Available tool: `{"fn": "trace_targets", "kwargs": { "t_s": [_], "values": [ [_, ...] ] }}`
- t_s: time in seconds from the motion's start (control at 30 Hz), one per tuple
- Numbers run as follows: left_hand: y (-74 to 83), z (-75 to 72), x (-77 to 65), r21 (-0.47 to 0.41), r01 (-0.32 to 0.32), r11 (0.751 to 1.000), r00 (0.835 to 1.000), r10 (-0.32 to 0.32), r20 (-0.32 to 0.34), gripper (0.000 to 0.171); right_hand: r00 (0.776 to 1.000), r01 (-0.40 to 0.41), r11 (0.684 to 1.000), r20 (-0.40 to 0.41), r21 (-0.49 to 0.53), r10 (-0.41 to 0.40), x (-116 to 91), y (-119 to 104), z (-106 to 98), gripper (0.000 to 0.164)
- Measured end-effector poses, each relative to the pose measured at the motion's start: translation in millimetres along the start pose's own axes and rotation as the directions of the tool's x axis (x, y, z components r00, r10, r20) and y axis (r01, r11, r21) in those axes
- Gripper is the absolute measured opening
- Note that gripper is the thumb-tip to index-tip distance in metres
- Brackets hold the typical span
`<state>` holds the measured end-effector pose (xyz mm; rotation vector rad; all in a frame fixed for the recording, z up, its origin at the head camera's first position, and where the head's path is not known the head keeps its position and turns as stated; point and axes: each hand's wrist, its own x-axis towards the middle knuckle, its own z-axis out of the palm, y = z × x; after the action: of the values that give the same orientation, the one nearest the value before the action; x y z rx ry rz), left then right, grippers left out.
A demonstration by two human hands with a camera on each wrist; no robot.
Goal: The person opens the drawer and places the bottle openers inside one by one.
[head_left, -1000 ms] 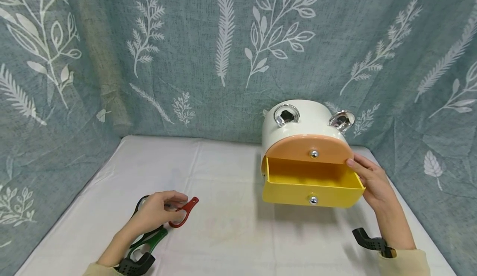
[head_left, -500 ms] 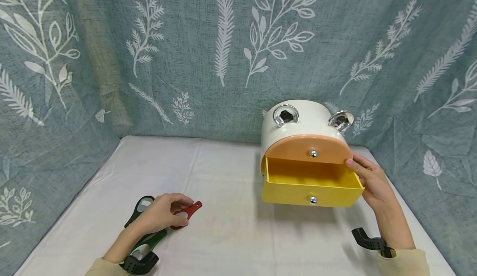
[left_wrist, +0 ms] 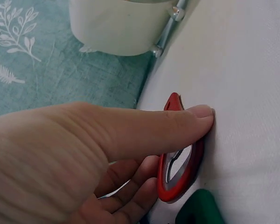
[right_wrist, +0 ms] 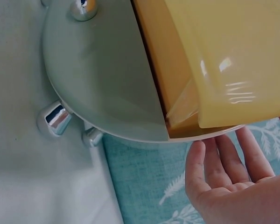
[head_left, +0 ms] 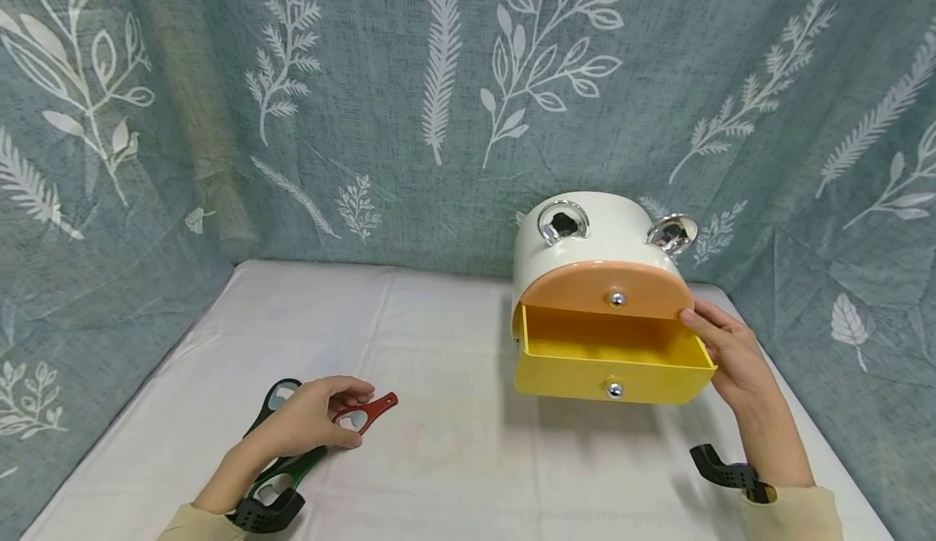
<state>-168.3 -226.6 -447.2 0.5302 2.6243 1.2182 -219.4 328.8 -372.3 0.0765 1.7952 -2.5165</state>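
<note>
The white box [head_left: 600,224] has a half-round orange front [head_left: 563,287] with a silver knob [head_left: 617,299]. Below it, the yellow drawer [head_left: 570,378] is pulled out. Two shiny silver eyes [head_left: 563,222] sit on top of the box. Under the yellow drawer, the right wrist view shows a pale half-round front [right_wrist: 102,79] and silver feet [right_wrist: 56,120] on the box.

The red bottle opener [head_left: 382,406] is to the left of the white box and nearer to the person, well apart from it. The left hand [head_left: 310,417] pinches it, with the thumb on one side and fingers on the other. It is hard to tell if the opener touches the white cloth [head_left: 446,460] under the box.

A green opener [head_left: 303,464] and a black opener [head_left: 263,413] lie farther left of the box, partly hidden by the left hand and arm. The right hand [head_left: 734,354] is at the right side of the box. Its fingers are loose, with the tips touching the box's side, and its thumb is at the corner of the orange front. Behind the box hangs a blue-green cloth [head_left: 380,119] with white leaves
</note>
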Motion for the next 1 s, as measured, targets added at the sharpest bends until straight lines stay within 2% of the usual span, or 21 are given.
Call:
{"fn": "trace_targets", "kwargs": {
  "t_s": [0.23,0.6,0.77,1.0],
  "values": [
    [1.6,0.3,-0.3,-0.031,0.005,1.0,1.0,-0.005,0.016,0.06,1.0,0.014,1.0,0.016,0.02,-0.014,0.2,0.5,-0.1,0.024],
    [0.3,-0.5,-2.9,-0.051,-0.015,0.999,0.999,0.016,0.028,0.042,1.0,0.001,1.0,0.021,0.017,-0.002,0.7,1.6,0.6,0.025],
    [-2.8,-1.1,-5.2,-0.072,-0.025,0.997,0.998,0.03,0.063,0.054,1.0,-0.002,1.0,0.018,0.008,0.002,0.2,1.4,1.1,0.026],
    [-4.4,-5.0,-7.8,-0.101,-0.088,0.991,0.985,0.102,0.143,0.063,1.0,0.002,1.0,0.017,0.005,-0.002,-0.6,0.3,1.2,0.025]
  ]
}}
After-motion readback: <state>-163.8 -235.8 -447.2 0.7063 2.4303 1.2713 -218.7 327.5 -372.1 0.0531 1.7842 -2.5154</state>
